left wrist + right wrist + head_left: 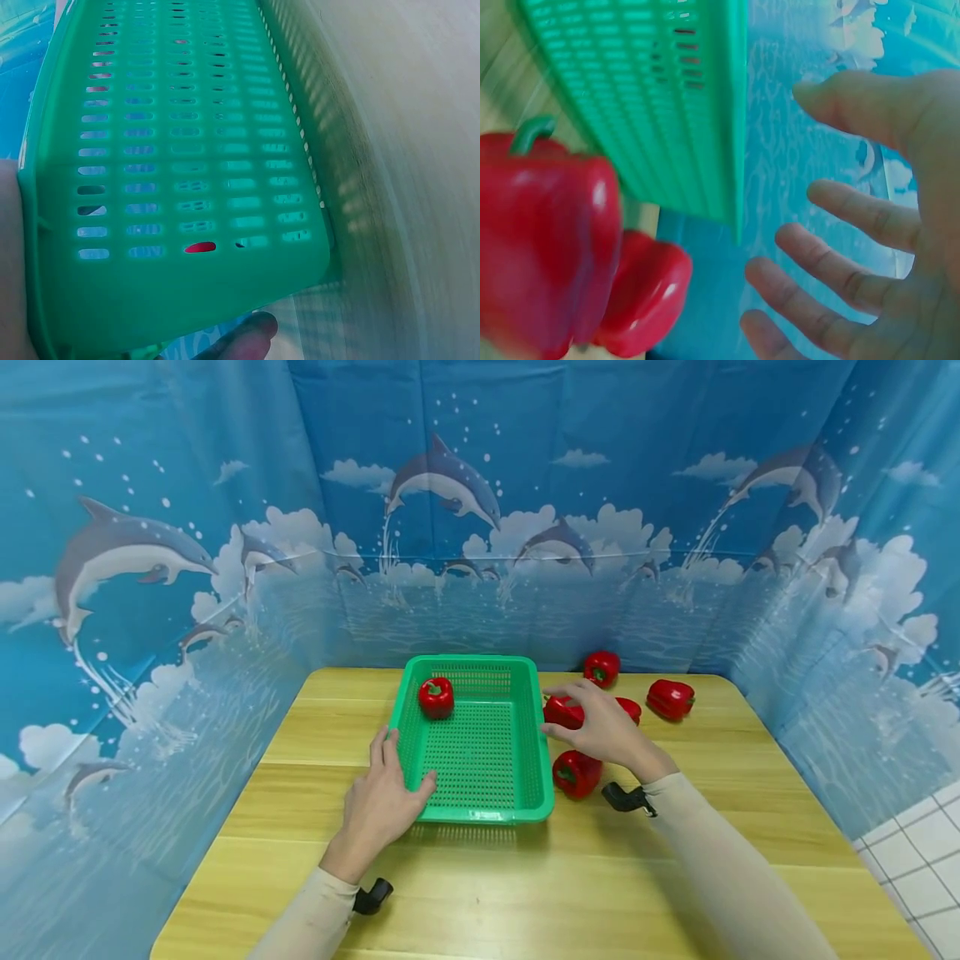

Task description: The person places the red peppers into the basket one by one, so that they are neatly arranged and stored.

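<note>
One green basket [487,816] sits on one wooden table [487,893]. One red pepper [437,698] stands inside the basket, at its far left. Right of the basket, three peppers are plainly countable: one near its front right side [576,775], one beyond its far right corner [602,669], one furthest right [670,700]. Two further red portions flank the right hand [603,722]; whether one pepper or two cannot be determined. That hand is over this group, fingers and thumb apart, holding nothing. The left hand [381,802] grips the basket's near left corner, fingers outside, thumb over the rim.
</note>
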{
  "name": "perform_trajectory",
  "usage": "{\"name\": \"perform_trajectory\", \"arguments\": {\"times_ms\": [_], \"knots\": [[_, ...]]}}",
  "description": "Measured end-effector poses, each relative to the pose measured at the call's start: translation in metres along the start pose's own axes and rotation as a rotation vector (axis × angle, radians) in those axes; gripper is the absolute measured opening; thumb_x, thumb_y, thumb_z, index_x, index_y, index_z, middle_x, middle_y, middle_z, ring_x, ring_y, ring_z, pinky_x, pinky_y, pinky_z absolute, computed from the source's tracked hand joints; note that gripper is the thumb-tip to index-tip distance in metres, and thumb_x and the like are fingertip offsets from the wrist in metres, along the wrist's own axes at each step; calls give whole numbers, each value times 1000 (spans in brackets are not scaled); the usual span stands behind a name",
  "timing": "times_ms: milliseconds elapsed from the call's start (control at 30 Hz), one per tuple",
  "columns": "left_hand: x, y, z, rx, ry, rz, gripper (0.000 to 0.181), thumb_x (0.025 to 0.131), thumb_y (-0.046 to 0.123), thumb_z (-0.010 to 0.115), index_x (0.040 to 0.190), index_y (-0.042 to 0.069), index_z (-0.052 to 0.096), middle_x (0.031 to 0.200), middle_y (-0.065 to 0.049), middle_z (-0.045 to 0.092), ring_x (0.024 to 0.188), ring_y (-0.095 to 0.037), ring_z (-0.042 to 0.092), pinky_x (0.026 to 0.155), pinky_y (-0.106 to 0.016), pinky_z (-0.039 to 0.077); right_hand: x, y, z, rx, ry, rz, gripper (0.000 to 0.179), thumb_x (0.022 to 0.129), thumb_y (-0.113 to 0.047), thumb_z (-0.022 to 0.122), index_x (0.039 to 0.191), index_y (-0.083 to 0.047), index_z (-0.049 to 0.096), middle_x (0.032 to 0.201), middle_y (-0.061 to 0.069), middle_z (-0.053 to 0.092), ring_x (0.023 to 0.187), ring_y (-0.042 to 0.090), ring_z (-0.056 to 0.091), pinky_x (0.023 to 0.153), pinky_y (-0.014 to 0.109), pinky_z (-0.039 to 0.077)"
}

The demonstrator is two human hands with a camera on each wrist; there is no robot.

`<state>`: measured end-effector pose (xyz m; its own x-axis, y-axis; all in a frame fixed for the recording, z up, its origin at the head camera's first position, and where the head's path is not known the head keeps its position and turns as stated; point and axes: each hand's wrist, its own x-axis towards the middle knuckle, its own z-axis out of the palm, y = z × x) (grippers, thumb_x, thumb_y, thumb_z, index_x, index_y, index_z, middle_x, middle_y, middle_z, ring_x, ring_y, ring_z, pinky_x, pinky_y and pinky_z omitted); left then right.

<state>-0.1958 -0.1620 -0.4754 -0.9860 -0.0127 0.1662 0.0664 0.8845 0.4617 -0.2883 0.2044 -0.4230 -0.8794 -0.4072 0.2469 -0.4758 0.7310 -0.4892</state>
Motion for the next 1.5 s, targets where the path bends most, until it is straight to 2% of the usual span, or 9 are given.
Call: {"name": "perform_trajectory", "arguments": {"times_ms": [200,367,633,867,1100,1300,1500], "knots": [[0,-3,0,8,1,3,101,99,63,61,171,7,17,179,-11,13,39,-18,37,35,-30,34,-14,15,-3,-8,-28,14,67,93,-54,79,149,-21,62,153,12,56,131,39,60,103,65,53],[-2,-4,0,8,-5,1,101,99,63,61,171,7,16,179,-11,13,39,-18,37,35,-30,34,-25,26,-4,28,-81,31,65,92,-58,79,149,-30,61,154,9,52,134,38,58,105,66,51],[-2,-3,-1,5,10,11,100,100,62,61,171,7,17,179,-11,14,39,-18,36,34,-29,33,-36,37,-8,51,-177,-36,73,87,-59,84,150,-28,61,154,0,53,142,33,52,112,67,47],[-1,-2,-2,6,11,16,100,99,62,61,171,8,17,179,-10,14,39,-18,35,34,-29,32,-41,41,-10,72,-276,-93,75,81,-48,92,148,-40,59,155,-9,52,147,29,48,114,69,44],[0,-2,-1,9,12,16,100,100,62,60,171,8,16,179,-9,14,39,-18,34,34,-30,32,-40,43,-6,52,-346,-129,82,80,-42,94,152,-30,59,158,-4,49,146,30,48,113,67,47],[-1,-2,1,13,4,17,100,100,62,60,171,7,16,179,-9,13,38,-17,34,33,-28,31,-40,45,-1,53,-383,-147,83,78,-39,95,152,-34,57,157,-7,49,146,26,47,112,62,49],[0,-1,1,23,0,9,101,99,64,59,171,7,17,179,-9,12,39,-17,34,34,-28,31,-39,47,4,73,-411,-151,85,78,-33,96,153,-26,58,156,-6,50,146,26,47,113,59,49]]}}
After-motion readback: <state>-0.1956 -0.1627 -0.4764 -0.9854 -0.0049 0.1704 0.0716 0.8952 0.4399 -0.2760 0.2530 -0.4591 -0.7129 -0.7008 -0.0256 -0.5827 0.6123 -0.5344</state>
